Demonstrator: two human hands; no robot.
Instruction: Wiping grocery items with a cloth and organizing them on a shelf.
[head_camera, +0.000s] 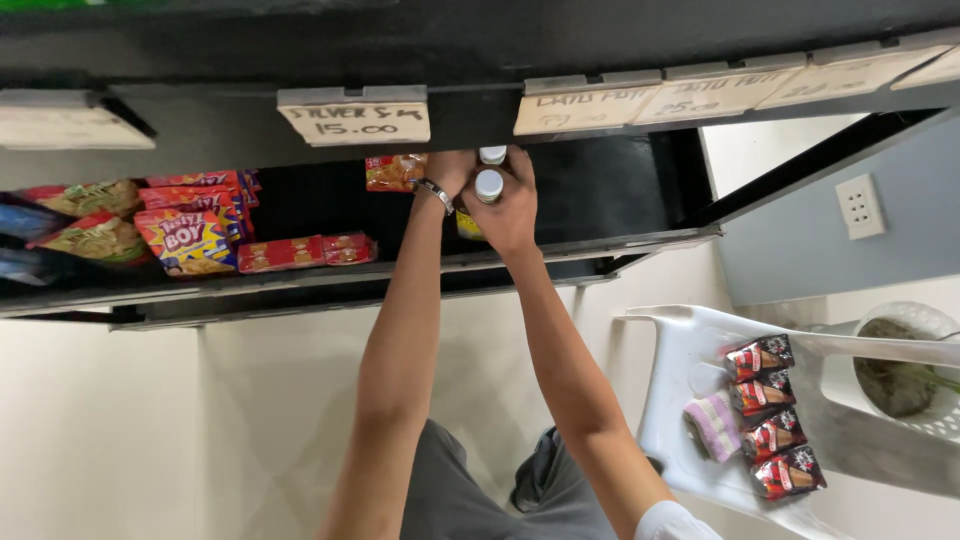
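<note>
Both hands reach into a black shelf (620, 245), which serves as the landmark here. The right hand (510, 205) has its grip clamped around a small bottle with a white cap (488, 185), holding it just inside the shelf's front edge, near the middle of the shelf. A second white-capped bottle (492, 155) sits just behind the first, deeper in the shelf, touching or nearly touching it. The left hand (452, 170), with a metal watch (435, 195) on its wrist, lies beside the bottles against the right hand; its fingers are hidden, so I cannot tell whether its grip is closed or apart. Just left of the hands, at the back of the shelf, lies an orange snack packet (393, 172). Further left along the shelf's front lie flat red packets (305, 252), then a bright yellow and purple snack bag (190, 240) among other bags. Paper price tags (355, 118) hang on the shelf board above. Below and to the right of the shelf stands a white plastic chair (680, 360) carrying a row of dark red sachets (772, 415) and a folded striped cloth (712, 425).
</note>
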